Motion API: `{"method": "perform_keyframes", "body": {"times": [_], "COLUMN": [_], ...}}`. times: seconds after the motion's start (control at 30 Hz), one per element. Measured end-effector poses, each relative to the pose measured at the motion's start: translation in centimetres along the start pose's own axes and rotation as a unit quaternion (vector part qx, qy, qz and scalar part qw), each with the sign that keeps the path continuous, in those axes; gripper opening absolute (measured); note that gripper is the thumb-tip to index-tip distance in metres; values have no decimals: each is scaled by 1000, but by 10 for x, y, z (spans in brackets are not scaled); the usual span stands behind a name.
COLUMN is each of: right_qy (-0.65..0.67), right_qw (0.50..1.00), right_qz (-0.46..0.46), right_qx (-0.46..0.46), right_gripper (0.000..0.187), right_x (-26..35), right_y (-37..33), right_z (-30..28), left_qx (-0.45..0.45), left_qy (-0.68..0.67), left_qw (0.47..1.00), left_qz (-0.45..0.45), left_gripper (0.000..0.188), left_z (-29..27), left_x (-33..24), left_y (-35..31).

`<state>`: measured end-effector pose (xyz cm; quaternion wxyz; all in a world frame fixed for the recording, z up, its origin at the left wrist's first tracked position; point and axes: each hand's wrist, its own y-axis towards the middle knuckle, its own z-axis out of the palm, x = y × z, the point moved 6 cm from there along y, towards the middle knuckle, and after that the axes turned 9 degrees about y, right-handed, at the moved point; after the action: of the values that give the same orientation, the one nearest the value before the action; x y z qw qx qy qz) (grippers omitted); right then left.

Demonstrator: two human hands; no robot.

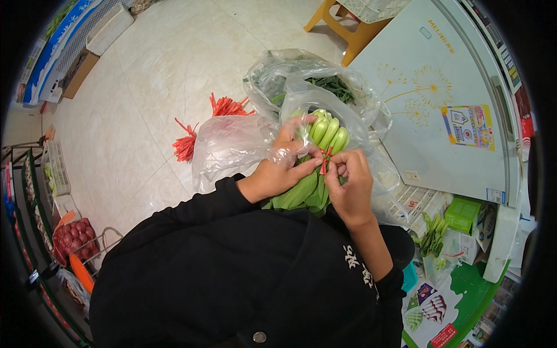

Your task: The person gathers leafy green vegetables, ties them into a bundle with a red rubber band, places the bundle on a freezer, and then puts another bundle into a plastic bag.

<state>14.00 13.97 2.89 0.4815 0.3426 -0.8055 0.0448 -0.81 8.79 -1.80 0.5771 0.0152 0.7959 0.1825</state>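
A bunch of leafy greens with thick pale-green stems (331, 136), like bok choy, lies in front of my body, leaves toward me. My left hand (284, 165) is wrapped round its left side, with thumb and fingertips at the tie. Around the bunch runs a red plastic tie (325, 158). My right hand (351, 182) pinches the tie's ends between thumb and forefinger, its other fingers curled. Behind the bunch, a clear plastic bag (267, 75) holds darker greens. A thin clear bag (229, 142) lies against my left hand.
Red strip bundles (228, 107) lie on the tiled floor (156, 64). At right stands a pale appliance (400, 64), with loose greens (432, 235) and a green box (462, 214) below it. A yellow stool (354, 36) is behind. Left, a rack stands near a net bag of reddish bulbs (75, 238).
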Motion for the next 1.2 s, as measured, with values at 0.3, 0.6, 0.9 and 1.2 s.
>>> {"method": "perform_keyframes", "body": {"times": [0.3,0.6,0.9,1.2], "right_qy": [18,-2,-79,-19], "right_qw": [998,996,988,988], "right_qz": [-24,-1,-33,33], "right_qx": [53,88,125,150], "right_gripper": [23,28,25,30], "right_x": [20,14,29,11], "right_y": [16,19,31,32], "right_z": [3,8,11,14], "left_qx": [-17,2,-13,1], "left_qy": [7,58,49,28], "left_qw": [1000,998,998,1000], "left_qz": [0,17,44,9], "left_gripper": [11,16,19,15], "left_z": [-1,-3,0,0], "left_x": [-3,-9,-4,-3], "left_y": [0,1,1,-1]}}
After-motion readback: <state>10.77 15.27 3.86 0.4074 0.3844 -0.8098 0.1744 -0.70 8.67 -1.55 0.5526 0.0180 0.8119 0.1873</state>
